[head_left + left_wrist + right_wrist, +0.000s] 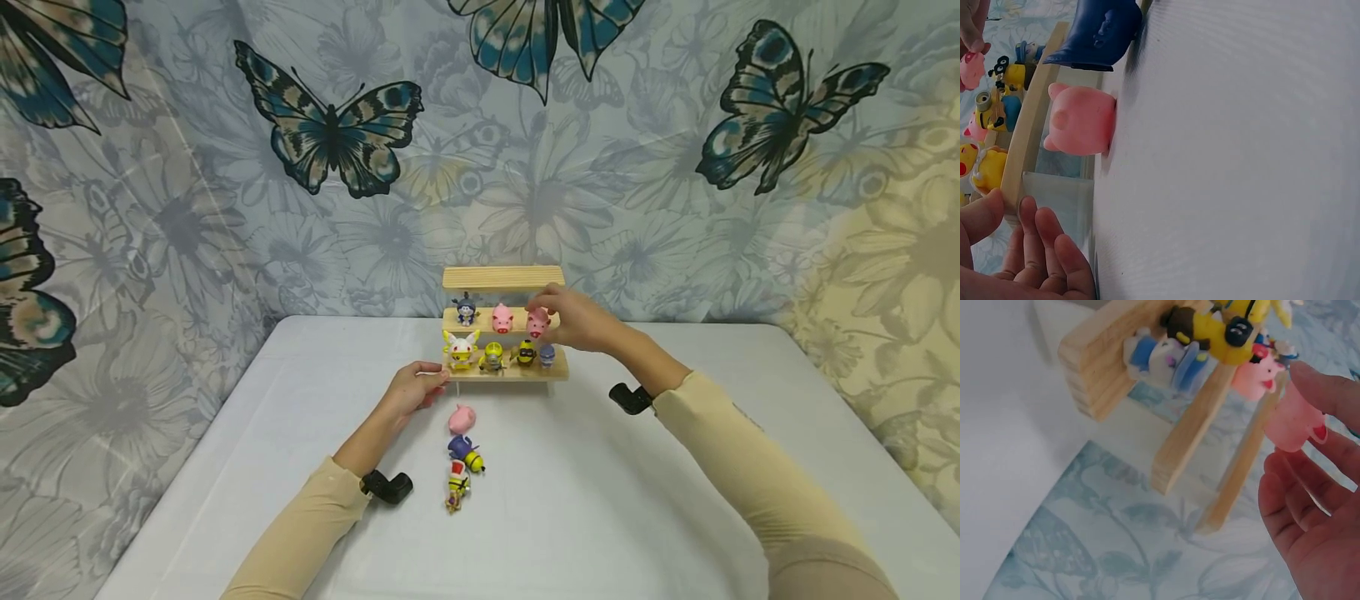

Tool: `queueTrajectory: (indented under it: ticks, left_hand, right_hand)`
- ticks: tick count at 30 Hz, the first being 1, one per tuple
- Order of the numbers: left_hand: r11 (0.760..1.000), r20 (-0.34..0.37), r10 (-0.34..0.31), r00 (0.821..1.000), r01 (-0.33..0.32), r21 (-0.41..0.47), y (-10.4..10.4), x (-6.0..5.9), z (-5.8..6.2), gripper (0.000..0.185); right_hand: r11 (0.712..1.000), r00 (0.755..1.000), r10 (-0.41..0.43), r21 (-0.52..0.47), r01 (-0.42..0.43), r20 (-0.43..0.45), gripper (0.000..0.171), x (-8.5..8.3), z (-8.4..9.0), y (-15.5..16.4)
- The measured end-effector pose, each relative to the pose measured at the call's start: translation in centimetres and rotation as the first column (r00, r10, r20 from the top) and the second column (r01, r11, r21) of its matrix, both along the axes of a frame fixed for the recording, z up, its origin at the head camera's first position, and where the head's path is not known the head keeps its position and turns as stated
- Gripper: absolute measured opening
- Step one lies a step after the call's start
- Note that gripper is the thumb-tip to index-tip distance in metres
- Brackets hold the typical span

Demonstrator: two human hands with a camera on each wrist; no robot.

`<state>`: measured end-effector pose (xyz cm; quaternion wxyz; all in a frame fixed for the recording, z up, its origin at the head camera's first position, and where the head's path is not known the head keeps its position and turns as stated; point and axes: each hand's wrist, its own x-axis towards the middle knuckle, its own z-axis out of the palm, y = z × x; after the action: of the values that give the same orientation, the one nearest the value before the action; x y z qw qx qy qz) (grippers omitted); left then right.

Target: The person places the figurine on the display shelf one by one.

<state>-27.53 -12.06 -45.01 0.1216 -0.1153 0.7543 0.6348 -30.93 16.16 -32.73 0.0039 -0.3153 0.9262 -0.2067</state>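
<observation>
Fingers (1310, 381) of right hand (573, 321) pinch a pink pig figure (537, 323) at the right end of the middle shelf of the wooden rack (502, 277). Right wrist view: thumb on top, other fingers under and beside the pig, which sits against the shelf edge. Can't tell whether it rests on the shelf or is carried by the hand.

Left hand (415, 388) lies on the counter (225, 467) at the rack's lower left corner. Fingers loosely curled, grasping nothing. Left wrist view: fingertips just touch the bottom board's end.

Middle shelf, from left: dark blue figure (466, 311), second pink pig (502, 318), then the held pig. Bottom shelf, from left: yellow and white eared figure (461, 347), yellow minion (492, 357), yellow and black figure (526, 354), small blue and white figure (547, 356). Top board bare.

On the counter in front of the rack, a row running toward the person: pink round figure (461, 418), blue and yellow figure (465, 453) lying down, then a yellow and red figure (457, 488). Pink one is near the left hand, not touching.

Both sleeves beige, black camera mount at each wrist. Butterfly and flower print cloth (330, 133) hangs behind the counter.
</observation>
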Motion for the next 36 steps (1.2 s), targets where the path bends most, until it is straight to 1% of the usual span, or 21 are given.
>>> queueTrajectory:
  ticks: [6,9,12,13,16,19,20,25,28,34,36]
  left_hand:
    - [1.0,-0.006,-0.005,1.0,0.005,0.008,0.0,-0.1,-0.1,0.036]
    - [1.0,0.0,-0.001,1.0,0.001,0.005,0.0,-0.1,-0.1,0.036]
    - [1.0,0.003,0.0,1.0,0.0,0.002,0.0,-0.1,0.0,0.036]
    - [1.0,0.008,-0.003,1.0,0.003,0.0,0.1,0.2,0.5,0.037]
    - [1.0,0.009,-0.005,1.0,0.005,-0.002,0.1,0.3,0.5,0.037]
    - [1.0,0.013,-0.003,1.0,0.003,-0.004,0.1,0.2,0.4,0.037]
    - [1.0,0.01,0.002,1.0,-0.002,-0.001,0.0,-0.1,-0.1,0.037]
    - [1.0,0.005,0.008,1.0,-0.008,0.008,0.0,-0.2,-0.1,0.036]
    - [1.0,0.004,0.011,1.0,-0.011,0.011,0.1,-0.2,-0.1,0.035]
    - [1.0,0.013,0.013,1.0,-0.013,0.012,0.1,-0.2,-0.2,0.036]
    - [1.0,0.017,0.013,1.0,-0.013,0.014,0.1,-0.2,-0.1,0.035]
  right_hand:
    - [1.0,1.0,-0.014,0.012,0.014,-0.027,0.045,-1.5,-0.5,0.2]
    - [0.999,0.999,-0.029,0.02,0.03,-0.027,0.044,-2.2,-0.8,0.3]
    - [0.997,0.998,-0.06,0.04,0.06,-0.007,0.044,-2.7,-1.0,0.4]
    - [0.996,0.998,-0.068,0.049,0.068,-0.002,0.044,-2.8,-1.1,0.4]
    - [0.994,0.997,-0.078,0.072,0.078,0.002,0.044,-3.1,-1.4,0.5]
    - [0.995,0.997,-0.073,0.075,0.073,0.001,0.045,-3.3,-1.5,0.6]
    - [0.995,0.998,-0.07,0.074,0.069,-0.001,0.045,-3.4,-1.6,0.6]
    - [0.996,0.998,-0.064,0.065,0.063,0.005,0.048,-3.3,-1.6,0.9]
    - [0.997,0.998,-0.067,0.048,0.066,0.023,0.049,-3.1,-1.7,1.1]
    - [0.995,0.993,-0.098,-0.027,0.1,0.063,0.046,-2.0,-1.7,1.9]
    - [0.992,0.992,-0.108,-0.051,0.112,0.062,0.043,-1.4,-1.7,2.0]
